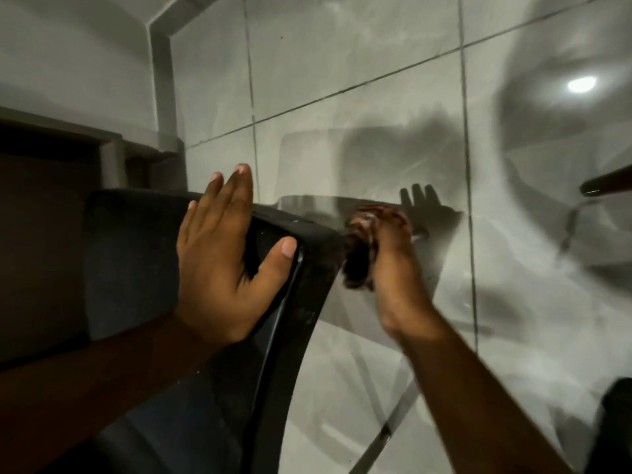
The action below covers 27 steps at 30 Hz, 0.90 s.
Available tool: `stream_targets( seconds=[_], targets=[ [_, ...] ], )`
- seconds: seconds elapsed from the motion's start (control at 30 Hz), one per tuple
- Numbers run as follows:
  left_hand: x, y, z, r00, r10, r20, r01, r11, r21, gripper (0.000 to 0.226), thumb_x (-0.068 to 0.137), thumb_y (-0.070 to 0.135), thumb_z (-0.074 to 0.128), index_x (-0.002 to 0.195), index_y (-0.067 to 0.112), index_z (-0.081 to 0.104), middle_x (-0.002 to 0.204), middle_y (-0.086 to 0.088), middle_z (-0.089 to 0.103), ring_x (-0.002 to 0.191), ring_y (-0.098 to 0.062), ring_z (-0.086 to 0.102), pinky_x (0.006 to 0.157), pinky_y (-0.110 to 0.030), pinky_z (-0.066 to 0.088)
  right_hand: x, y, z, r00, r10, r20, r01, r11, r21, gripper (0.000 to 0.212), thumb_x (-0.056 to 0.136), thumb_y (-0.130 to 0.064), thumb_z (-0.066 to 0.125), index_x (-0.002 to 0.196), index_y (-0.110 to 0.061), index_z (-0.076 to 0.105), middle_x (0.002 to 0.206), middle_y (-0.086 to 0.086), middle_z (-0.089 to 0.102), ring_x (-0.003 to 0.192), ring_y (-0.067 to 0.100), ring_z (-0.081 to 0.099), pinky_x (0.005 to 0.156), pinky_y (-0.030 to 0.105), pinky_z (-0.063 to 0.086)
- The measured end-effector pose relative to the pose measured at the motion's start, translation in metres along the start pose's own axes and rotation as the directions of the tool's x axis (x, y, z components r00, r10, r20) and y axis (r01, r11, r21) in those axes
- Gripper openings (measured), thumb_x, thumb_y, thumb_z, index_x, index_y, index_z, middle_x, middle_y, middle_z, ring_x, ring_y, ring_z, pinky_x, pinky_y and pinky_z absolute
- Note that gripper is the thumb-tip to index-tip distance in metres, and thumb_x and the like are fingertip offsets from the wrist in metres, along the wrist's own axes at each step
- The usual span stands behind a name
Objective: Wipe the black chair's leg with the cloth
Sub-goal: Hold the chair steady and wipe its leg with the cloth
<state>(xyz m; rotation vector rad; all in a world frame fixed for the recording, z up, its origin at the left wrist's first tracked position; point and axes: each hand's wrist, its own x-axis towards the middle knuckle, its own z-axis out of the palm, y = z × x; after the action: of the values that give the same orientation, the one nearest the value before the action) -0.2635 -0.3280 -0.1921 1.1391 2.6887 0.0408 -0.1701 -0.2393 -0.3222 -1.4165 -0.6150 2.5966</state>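
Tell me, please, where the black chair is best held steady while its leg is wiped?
Grip the black chair at its upper rim, coming from above on the side away from the cloth. The rim there is a broad, rounded edge; the left hand lies flat over it, thumb hooked on the inner lip, leaving the outer face free for the right hand.

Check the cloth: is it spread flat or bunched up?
Bunched up. The cloth is a crumpled wad in the right hand, beside the black chair; motion blur hides its folds.
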Motion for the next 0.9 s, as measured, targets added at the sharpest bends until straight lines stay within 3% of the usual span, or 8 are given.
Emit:
stream_targets(
  seconds=[0.1,0.2,0.37,0.53,0.7,0.73,0.83,0.9],
  targets=[
    [0.002,-0.001,0.003,1.000,0.006,0.001,-0.006,1.000,-0.015,0.084,0.088,0.067,0.029,0.152,0.014,0.024,0.161,-0.003,0.027,0.152,-0.019,0.015,0.123,-0.055,0.010,0.061,0.010,-0.027,0.982,0.154,-0.114,-0.173,0.969,-0.178,0.016,0.081,-0.022,0.056,0.074,-0.008,0.060,0.057,0.017,0.056,0.029,0.022,0.046,0.035,0.020,0.040],
    [0.002,-0.005,0.006,0.999,0.031,-0.011,-0.032,0.999,-0.030,0.091,0.088,0.075,0.020,0.152,0.010,0.025,0.160,-0.006,0.028,0.152,-0.021,0.017,0.121,-0.059,0.013,0.118,0.027,-0.066,0.963,0.224,-0.150,-0.263,0.904,-0.336,0.011,0.072,-0.018,0.056,0.065,-0.010,0.059,0.054,0.018,0.051,0.027,0.021,0.045,0.039,0.021,0.039],
    [0.002,-0.005,0.007,0.999,0.040,-0.021,-0.041,0.998,-0.051,0.090,0.089,0.074,0.022,0.151,0.008,0.027,0.159,-0.008,0.030,0.151,-0.024,0.021,0.118,-0.062,0.018,0.162,0.041,-0.098,0.962,0.241,-0.129,-0.274,0.824,-0.496,0.024,0.086,-0.020,0.055,0.067,-0.007,0.058,0.055,0.018,0.052,0.038,0.024,0.047,0.043,0.026,0.037],
    [0.002,-0.004,0.005,1.000,0.019,-0.024,-0.021,0.997,-0.069,0.083,0.089,0.066,0.029,0.151,0.012,0.025,0.160,-0.006,0.030,0.151,-0.022,0.019,0.120,-0.060,0.017,0.141,0.043,-0.092,0.951,0.150,-0.271,-0.217,0.947,-0.235,0.022,0.095,-0.014,0.052,0.073,-0.017,0.055,0.064,0.009,0.054,0.026,0.015,0.051,0.038,0.027,0.042],
    [-0.004,-0.002,0.001,1.000,-0.018,-0.002,0.018,0.999,-0.047,0.080,0.087,0.061,0.027,0.154,0.016,0.018,0.165,-0.005,0.015,0.154,-0.021,0.005,0.124,-0.052,0.004,0.073,0.020,-0.061,0.929,0.325,-0.175,-0.309,0.945,0.108,0.049,0.100,-0.028,0.048,0.055,-0.009,0.056,0.038,0.009,0.048,0.022,0.017,0.038,0.034,0.012,0.030],
    [-0.004,-0.002,0.000,1.000,-0.019,0.000,0.019,0.999,-0.038,0.079,0.089,0.060,0.026,0.154,0.017,0.016,0.165,-0.006,0.009,0.154,-0.022,0.000,0.124,-0.049,0.000,0.054,0.012,-0.056,0.941,0.313,-0.132,-0.294,0.945,0.144,0.050,0.099,-0.027,0.049,0.058,-0.003,0.064,0.044,0.012,0.051,0.027,0.019,0.039,0.037,0.016,0.029],
    [-0.012,0.002,-0.003,0.996,-0.090,-0.014,0.090,0.996,-0.009,0.078,0.091,0.061,0.021,0.155,0.017,0.010,0.166,-0.009,-0.002,0.153,-0.025,-0.008,0.123,-0.046,-0.004,-0.004,-0.014,-0.047,0.974,0.191,-0.119,-0.162,0.963,0.218,0.032,0.097,-0.017,0.054,0.111,0.009,0.068,0.097,0.035,0.069,0.053,0.035,0.056,0.051,0.025,0.031],
    [-0.044,0.002,-0.005,0.992,-0.130,0.003,0.130,0.991,-0.019,0.080,0.091,0.062,0.022,0.155,0.016,0.005,0.166,-0.009,-0.005,0.153,-0.025,-0.009,0.124,-0.047,-0.002,-0.037,-0.024,-0.050,0.985,0.145,-0.089,-0.123,0.968,0.217,0.030,0.097,-0.018,0.056,0.117,0.003,0.064,0.092,0.025,0.069,0.057,0.033,0.063,0.051,0.027,0.034]
  ],
)
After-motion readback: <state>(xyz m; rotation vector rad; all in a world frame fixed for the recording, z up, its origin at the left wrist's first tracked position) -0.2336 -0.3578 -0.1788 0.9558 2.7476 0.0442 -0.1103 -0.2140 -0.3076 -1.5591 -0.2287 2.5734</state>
